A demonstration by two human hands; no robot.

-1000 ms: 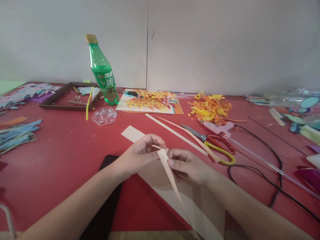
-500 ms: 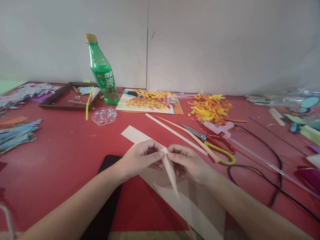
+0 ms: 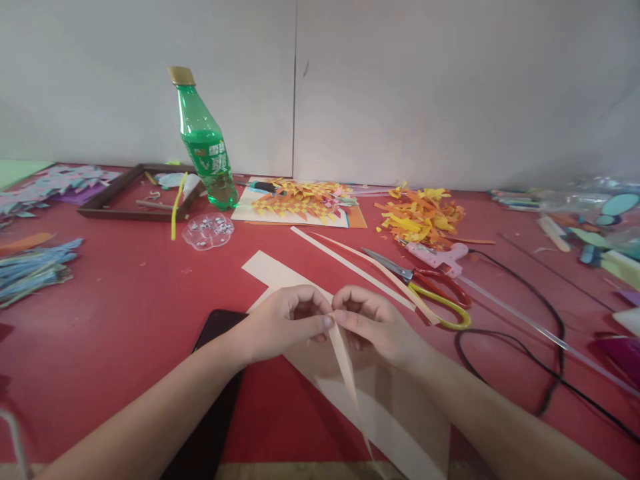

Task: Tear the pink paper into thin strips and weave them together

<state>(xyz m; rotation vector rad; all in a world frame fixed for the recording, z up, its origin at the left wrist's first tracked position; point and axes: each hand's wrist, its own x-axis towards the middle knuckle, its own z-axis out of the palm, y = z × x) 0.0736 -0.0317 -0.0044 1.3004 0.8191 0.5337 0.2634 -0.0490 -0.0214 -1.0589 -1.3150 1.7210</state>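
Observation:
A narrow cream paper strip [image 3: 345,367] hangs down from between my two hands, pinched at its upper end. My left hand [image 3: 293,320] grips that end between thumb and fingers, and my right hand [image 3: 367,317] pinches it from the other side, the fingertips nearly touching. Beneath the hands lie large cream paper sheets [image 3: 375,420], partly covered by my arms. Beyond them two loose strips lie on the table: a straight white paper strip [image 3: 350,267] and a curled peach paper strip [image 3: 387,272]. Scissors [image 3: 430,287] with red and yellow handles rest beside their ends.
A pink glue gun [image 3: 440,257] with a black cord sits right of centre, near orange and yellow paper scraps [image 3: 425,217]. Further left stand a green bottle [image 3: 205,147], a dark frame [image 3: 130,215] and a clear bead tray [image 3: 207,233]. A black phone-like slab [image 3: 210,407] lies under my left forearm.
Both hands have shifted slightly, with the fingertips drawing closer together over the strip's upper end. Less of that end shows now, and the hanging part has swung a little.

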